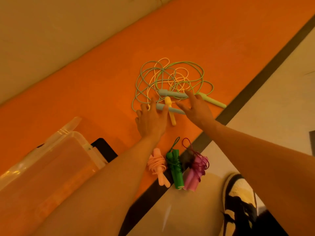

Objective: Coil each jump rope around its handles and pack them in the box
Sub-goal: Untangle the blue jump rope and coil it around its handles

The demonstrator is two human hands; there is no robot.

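A tangle of loose ropes lies on the orange mat: blue, yellow and light green cords. Two blue handles, a yellow handle and a light green handle lie at its near side. My left hand reaches with spread fingers, its thumb on the nearer blue handle. My right hand hovers with straight fingers, fingertips at the farther blue handle. Three coiled ropes lie nearer me: pink, dark green and purple. A clear plastic box stands at the left.
A black flat object lies beside the box. The mat's dark border runs diagonally on the right, with pale floor beyond. A black-and-white shoe is at the bottom right. A beige surface rises behind the mat.
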